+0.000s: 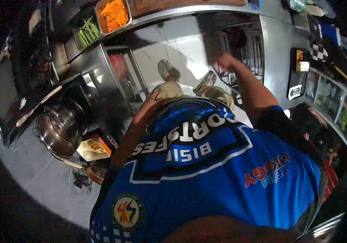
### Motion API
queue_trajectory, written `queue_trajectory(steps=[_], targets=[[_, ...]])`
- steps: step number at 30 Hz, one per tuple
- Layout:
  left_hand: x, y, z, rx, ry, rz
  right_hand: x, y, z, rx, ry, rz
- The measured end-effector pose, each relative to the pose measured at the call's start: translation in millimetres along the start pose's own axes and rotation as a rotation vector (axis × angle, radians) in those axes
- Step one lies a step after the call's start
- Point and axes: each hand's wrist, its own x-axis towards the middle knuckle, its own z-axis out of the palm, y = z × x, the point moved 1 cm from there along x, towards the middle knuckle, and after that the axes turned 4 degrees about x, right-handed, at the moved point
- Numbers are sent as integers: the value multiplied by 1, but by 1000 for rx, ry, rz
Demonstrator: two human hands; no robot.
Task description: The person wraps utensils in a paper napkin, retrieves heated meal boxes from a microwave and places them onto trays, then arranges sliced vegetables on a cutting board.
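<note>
My right hand [223,62] is stretched forward over the floor, beside the dark wire rack under the steel counter. Its fingers are bent and blurred, and whether they hold anything is too unclear to see. Near my waist, my left hand [152,101] rests against the top of my trousers [167,90]; its fingers are partly hidden by the blue shirt [206,190]. At the far edge, carrot sticks [114,15] and green vegetable sticks [88,32] lie in separate metal containers.
A steel counter [276,48] curves around the front. Left are metal pots [60,133], a box with food [94,149] and a pan [95,173]. A black tray [297,75] is at right, near a glass-fronted cabinet [335,101]. Another person's hand [306,136] shows below it.
</note>
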Motion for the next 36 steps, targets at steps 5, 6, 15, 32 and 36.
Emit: queue_trajectory(steps=[5, 6, 15, 32, 36], targets=[[93, -42, -60, 196, 95, -39, 53, -16, 135, 469, -383, 586], [84, -33, -37, 191, 85, -66, 41, -55, 127, 448, -262, 197], [94, -80, 133, 189, -19, -7, -41, -62, 233, 914, -182, 315], [137, -8, 205, 865, -256, -390, -65, -21, 388, 367, -52, 294], [134, 13, 211, 1022, -393, -203, -69, -19, 391, 408, 4, 310]])
